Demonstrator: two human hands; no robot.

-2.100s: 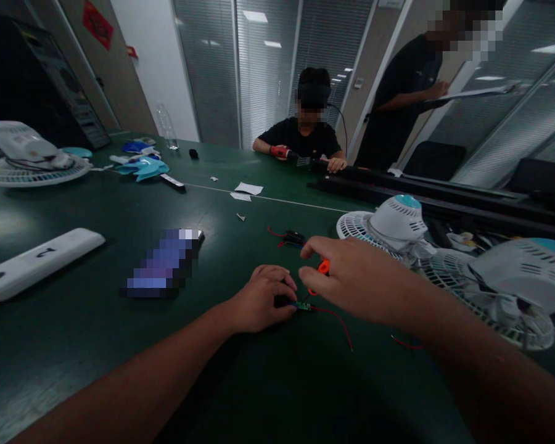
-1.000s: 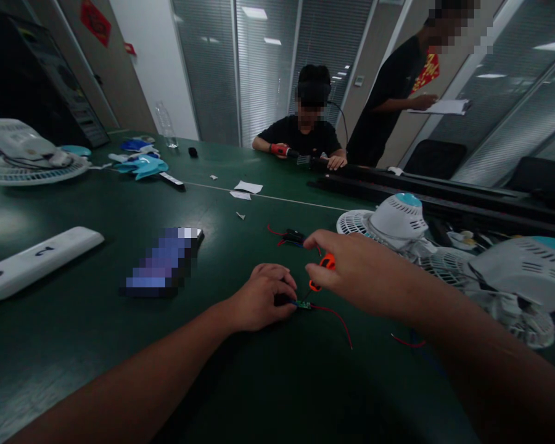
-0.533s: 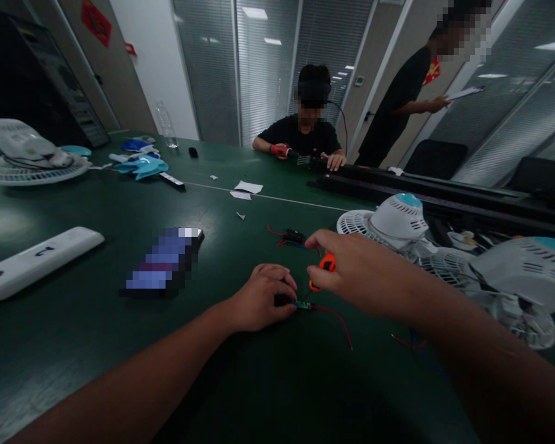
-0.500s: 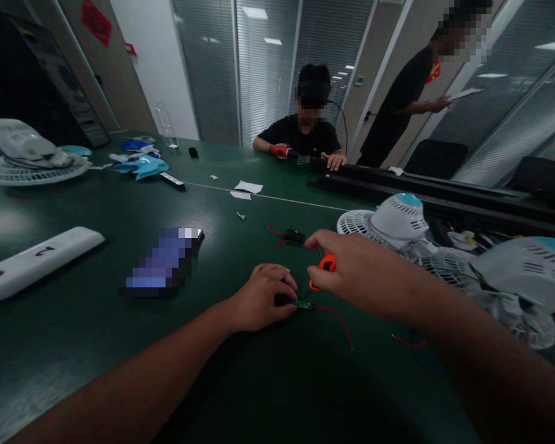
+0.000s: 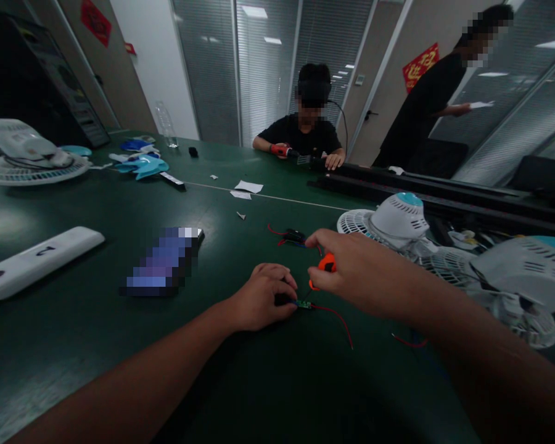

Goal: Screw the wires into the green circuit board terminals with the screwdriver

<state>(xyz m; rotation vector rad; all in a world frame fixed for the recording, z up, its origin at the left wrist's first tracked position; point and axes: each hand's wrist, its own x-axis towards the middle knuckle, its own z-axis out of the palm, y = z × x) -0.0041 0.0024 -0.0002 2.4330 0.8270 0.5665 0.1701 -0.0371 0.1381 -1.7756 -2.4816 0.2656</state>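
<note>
My left hand (image 5: 261, 301) is curled on the green table (image 5: 97, 345), fingers pressed down on a small green circuit board (image 5: 304, 304) with a red wire (image 5: 338, 320) trailing right. My right hand (image 5: 351, 268) is closed round an orange-handled tool (image 5: 326, 265) held just above the board. A second small black part with red and blue wires (image 5: 292, 237) lies just beyond my right fingertips.
White fan parts (image 5: 400, 225) and another fan housing (image 5: 522, 271) lie at the right. A phone (image 5: 164, 262) and a white bar (image 5: 32, 262) lie at the left. Across the table sits a person (image 5: 308, 132) holding a red tool; another person (image 5: 432, 105) stands behind with paper.
My hands have barely moved; the right hand holds the orange tool slightly higher than two seconds ago. The standing person has walked to the right.
</note>
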